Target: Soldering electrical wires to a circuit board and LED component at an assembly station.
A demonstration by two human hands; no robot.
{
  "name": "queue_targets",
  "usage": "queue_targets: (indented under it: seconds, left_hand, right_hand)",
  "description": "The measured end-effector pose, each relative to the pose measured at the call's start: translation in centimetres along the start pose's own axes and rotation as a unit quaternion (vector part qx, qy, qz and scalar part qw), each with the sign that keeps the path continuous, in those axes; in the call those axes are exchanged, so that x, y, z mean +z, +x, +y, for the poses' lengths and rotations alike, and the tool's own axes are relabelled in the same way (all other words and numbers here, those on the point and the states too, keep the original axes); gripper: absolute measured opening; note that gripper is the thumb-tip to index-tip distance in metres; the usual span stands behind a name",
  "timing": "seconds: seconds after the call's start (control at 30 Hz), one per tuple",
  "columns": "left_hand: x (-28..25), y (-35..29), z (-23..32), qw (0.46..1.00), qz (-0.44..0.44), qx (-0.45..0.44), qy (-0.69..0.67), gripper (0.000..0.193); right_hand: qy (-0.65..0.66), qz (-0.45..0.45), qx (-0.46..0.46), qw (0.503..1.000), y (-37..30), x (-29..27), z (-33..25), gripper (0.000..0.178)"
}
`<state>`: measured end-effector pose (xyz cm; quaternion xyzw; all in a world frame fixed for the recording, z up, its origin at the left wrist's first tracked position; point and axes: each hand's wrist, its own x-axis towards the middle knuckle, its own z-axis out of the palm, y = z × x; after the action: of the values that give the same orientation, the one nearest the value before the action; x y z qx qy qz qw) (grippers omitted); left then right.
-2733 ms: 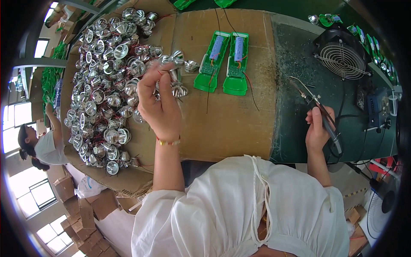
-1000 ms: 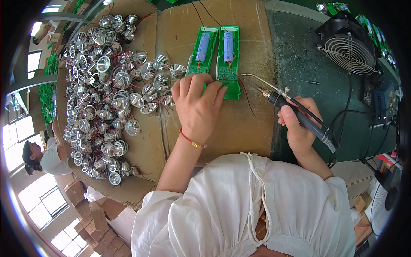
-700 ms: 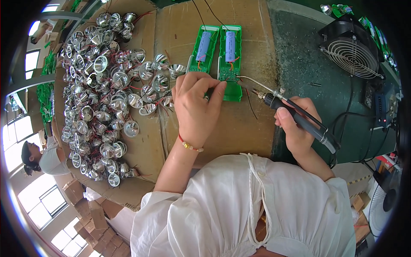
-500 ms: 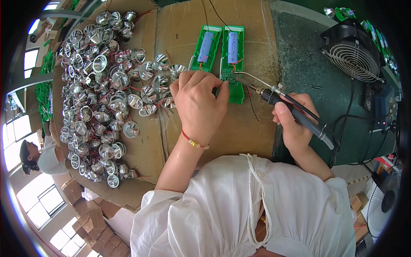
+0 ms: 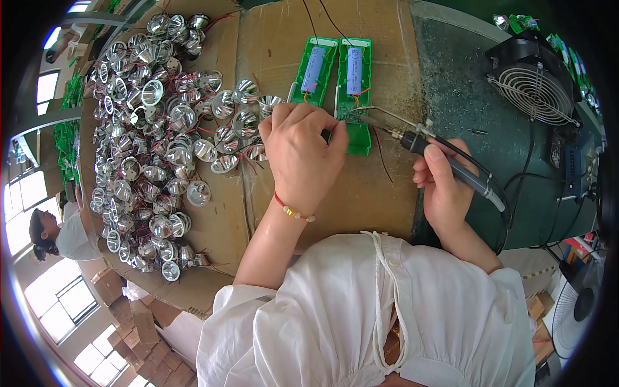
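Observation:
Two green plastic housings lie side by side, each with a blue cylindrical battery; I see the left housing (image 5: 324, 46) and the right housing (image 5: 360, 143). My right hand (image 5: 448, 184) grips a soldering iron (image 5: 461, 173) with a thin curved metal tube alongside. The iron's tip points at the small circuit board (image 5: 351, 114) in the right housing; whether they touch is unclear. My left hand (image 5: 303, 147) is closed beside that board, thumb and fingertips together at the housing's left edge. What it pinches is hidden behind the fingers. Black wires run from the housings' far ends.
Many shiny reflector cups (image 5: 155, 174) with red wires are heaped on the cardboard (image 5: 271, 51) at left. A black fan (image 5: 532, 84) with a wire grille stands at far right, near a blue box (image 5: 572, 169) and cables. Another person (image 5: 68, 235) is at the far left.
My right hand and the soldering iron have shifted slightly to the right, the tip staying by the board. My left hand keeps its pinch; the whole view has moved a little.

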<state>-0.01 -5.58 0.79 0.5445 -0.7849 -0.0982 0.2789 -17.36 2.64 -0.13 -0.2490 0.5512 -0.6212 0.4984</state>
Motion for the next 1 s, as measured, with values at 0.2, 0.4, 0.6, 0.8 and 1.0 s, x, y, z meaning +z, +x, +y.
queue_targets:
  seconds: [0.2, 0.4, 0.6, 0.8, 1.0]
  left_hand:
    - [-0.2, -0.1, 0.0, 1.000, -0.008, -0.011, 0.017, 0.012]
    - [-0.5, 0.1, 0.2, 0.999, -0.022, 0.010, 0.039, 0.014]
    - [0.3, 2.2, 3.6, 0.985, -0.063, 0.048, 0.156, 0.059]
    - [3.3, 10.3, 7.6, 0.980, -0.184, 0.060, 0.049, 0.053]
    - [9.4, 22.6, 9.3, 0.992, -0.056, 0.069, 0.091, 0.077]
  right_hand:
    - [-0.008, -0.007, -0.070, 0.997, -0.7, -1.2, -0.2, 0.017]
    - [-0.020, 0.000, -0.087, 0.996, -1.0, -3.0, -0.2, 0.016]
    - [-0.050, 0.040, -0.108, 0.992, -1.1, -6.7, -0.7, 0.017]
    - [-0.050, 0.096, -0.084, 0.991, -1.1, -9.6, -0.2, 0.017]
    - [-0.025, 0.068, -0.098, 0.993, -1.3, -8.9, 0.6, 0.017]
